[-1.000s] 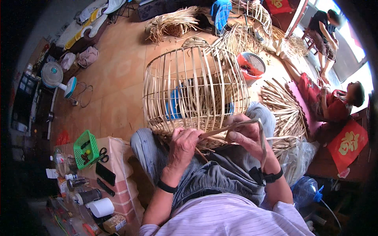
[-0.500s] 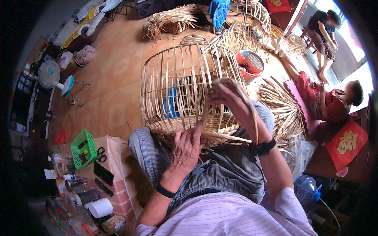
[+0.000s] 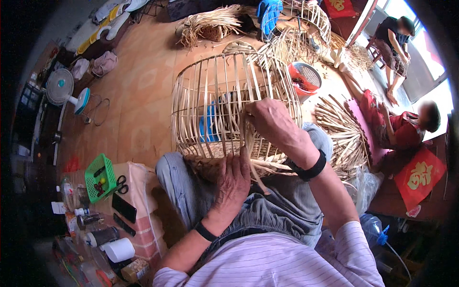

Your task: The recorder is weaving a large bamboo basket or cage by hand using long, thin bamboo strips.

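An openwork basket [image 3: 217, 152] rests against my lap, with upright slats above and a densely woven band below. My right hand [image 3: 275, 125] is closed at the slats on its near side, pinching a flat, pale plant strand [image 3: 250, 139]. That strand runs down from the fingers past the woven band, and a loose end hangs over my lap. Lower and to the left, my left hand [image 3: 232, 179] grips the woven band, fingertips up beside the strand. Its palm side is hidden. Blue material [image 3: 207, 125] shows through the slats.
Dry strands [image 3: 342, 136] lie fanned out at the right, near a seated person in red [image 3: 401, 124]. An orange-red bucket [image 3: 305, 79] stands beyond the basket. At left, a covered table [image 3: 143, 210] carries a green crate [image 3: 100, 178], scissors [image 3: 122, 184] and a phone [image 3: 124, 207].
My right hand has turned over and moved slightly left and down, drawing the strand's arched length out of sight. My left hand has shifted a little right, its fingers straighter along the weave.
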A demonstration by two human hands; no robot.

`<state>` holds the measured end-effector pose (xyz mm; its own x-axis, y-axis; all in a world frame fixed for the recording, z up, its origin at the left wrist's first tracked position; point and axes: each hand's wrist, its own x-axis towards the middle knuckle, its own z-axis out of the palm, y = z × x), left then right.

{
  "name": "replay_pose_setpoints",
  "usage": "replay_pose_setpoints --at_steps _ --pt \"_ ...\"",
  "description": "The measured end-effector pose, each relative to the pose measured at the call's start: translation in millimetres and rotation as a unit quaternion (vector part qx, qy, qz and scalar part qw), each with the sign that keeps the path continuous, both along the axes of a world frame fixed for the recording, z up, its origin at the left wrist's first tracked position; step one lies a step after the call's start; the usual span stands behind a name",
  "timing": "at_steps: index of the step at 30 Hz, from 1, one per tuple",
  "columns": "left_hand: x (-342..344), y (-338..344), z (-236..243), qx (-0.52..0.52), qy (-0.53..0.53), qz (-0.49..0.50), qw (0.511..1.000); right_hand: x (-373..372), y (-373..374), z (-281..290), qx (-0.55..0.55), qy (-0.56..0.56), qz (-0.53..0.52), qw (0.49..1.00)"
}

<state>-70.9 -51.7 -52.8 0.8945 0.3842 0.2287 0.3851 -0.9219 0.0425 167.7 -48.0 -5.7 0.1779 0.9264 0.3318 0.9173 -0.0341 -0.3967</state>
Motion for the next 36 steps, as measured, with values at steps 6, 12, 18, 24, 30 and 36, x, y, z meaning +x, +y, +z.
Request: replay_pose_setpoints --at_steps 6,12,18,24,30,36 --pt "-7.9 4.6 -15.2 -0.099 -0.029 -0.007 0.995 -9.6 5.6 -1.9 0.004 0.023 -0.031 0.999" --pt "-11.1 3.3 -20.4 -0.080 -0.025 0.004 0.996 -18.3 -12.3 0.4 0.094 0.171 -0.062 0.979" --pt "-12.0 3.1 -23.0 -0.058 -0.033 0.003 0.998 -33.3 -40.1 -10.3 0.128 0.418 -0.145 0.888" --pt "-9.2 8.7 -19.9 -0.033 -0.042 0.002 0.999 -38.2 -107.6 -18.9 0.068 0.618 -0.151 0.769" --pt "-12.1 14.6 -19.8 -0.029 -0.051 -0.022 0.998 -47.7 -161.3 -56.3 0.038 0.678 -0.098 0.728" --pt "-15.6 26.9 -5.9 -0.036 -0.022 -0.033 0.999 -37.9 -184.8 -51.0 -0.024 0.700 -0.076 0.710"
